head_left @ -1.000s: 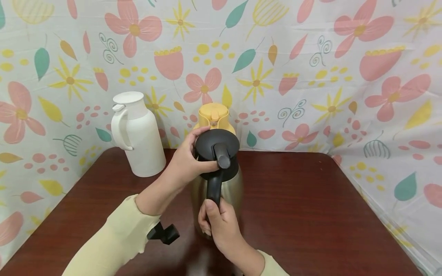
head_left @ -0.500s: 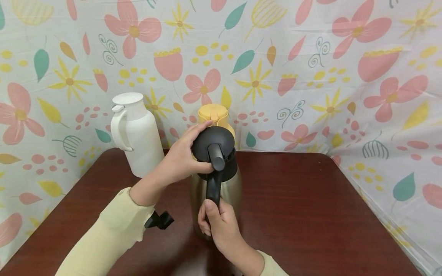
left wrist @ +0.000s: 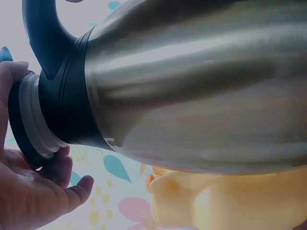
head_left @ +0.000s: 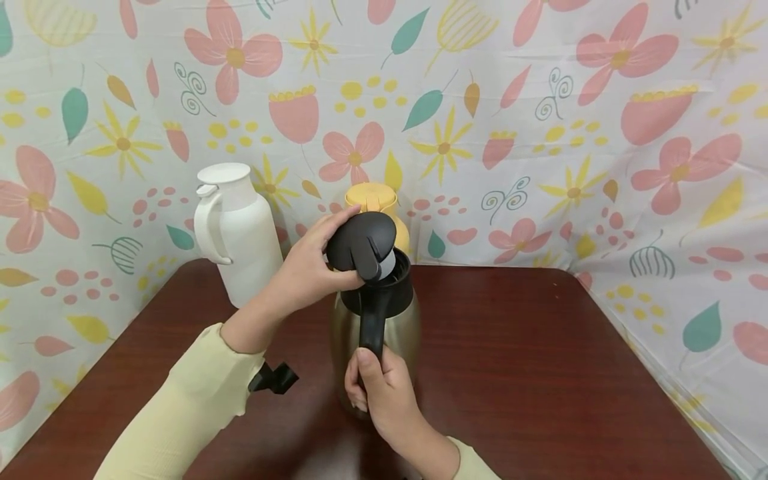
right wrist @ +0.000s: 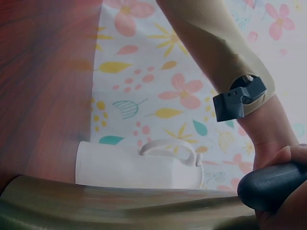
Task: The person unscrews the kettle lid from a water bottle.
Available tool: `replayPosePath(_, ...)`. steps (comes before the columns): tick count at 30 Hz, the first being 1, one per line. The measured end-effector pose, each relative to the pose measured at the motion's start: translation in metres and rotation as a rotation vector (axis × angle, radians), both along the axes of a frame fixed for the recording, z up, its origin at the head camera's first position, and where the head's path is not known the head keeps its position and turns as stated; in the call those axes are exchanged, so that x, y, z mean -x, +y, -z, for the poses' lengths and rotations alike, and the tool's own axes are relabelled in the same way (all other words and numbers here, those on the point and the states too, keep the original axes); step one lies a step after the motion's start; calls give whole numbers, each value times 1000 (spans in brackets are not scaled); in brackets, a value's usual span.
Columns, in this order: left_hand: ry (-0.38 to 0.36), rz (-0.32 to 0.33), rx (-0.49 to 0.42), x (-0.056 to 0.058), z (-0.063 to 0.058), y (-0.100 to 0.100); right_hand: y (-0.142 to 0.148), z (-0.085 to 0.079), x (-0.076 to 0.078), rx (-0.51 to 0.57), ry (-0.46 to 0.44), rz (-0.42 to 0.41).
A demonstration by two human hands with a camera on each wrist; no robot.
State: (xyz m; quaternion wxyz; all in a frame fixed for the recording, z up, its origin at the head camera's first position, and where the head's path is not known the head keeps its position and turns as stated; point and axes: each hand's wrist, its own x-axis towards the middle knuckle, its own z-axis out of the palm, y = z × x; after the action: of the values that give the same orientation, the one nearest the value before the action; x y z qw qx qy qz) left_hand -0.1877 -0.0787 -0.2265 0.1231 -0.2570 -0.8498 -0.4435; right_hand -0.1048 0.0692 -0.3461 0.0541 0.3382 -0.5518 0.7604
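Head view: left hand [head_left: 306, 267] gripping tilted black lid [head_left: 355, 235] at mouth [head_left: 403, 269] of steel vacuum jug [head_left: 403, 337] on surface [head_left: 540, 347]; right hand [head_left: 391, 395] clasping handle [head_left: 373, 323]. Lid removal apparently proceeding; next move likely requiring steady jug.

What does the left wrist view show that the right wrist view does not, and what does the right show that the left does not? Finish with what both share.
Only left wrist: the black lid, gripped by the left hand, its pale plug beside the black collar; also the yellow jug.

Only right wrist: the white jug and the black device at the left sleeve's cuff.

Both: the gold-toned metal jug, its black handle and the flower-print curtain.
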Motion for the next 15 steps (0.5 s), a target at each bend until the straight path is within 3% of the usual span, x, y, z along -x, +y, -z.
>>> replayPosePath(4,-19,7,-17,0,-1,-1,0,0,1,1,3,-6)
replayPosePath(10,-124,37,-138,0,3,-6,-1,1,1,0,14,-6)
replayPosePath(15,-124,26,-138,-1,7,-7,0,1,1,9,22,-7)
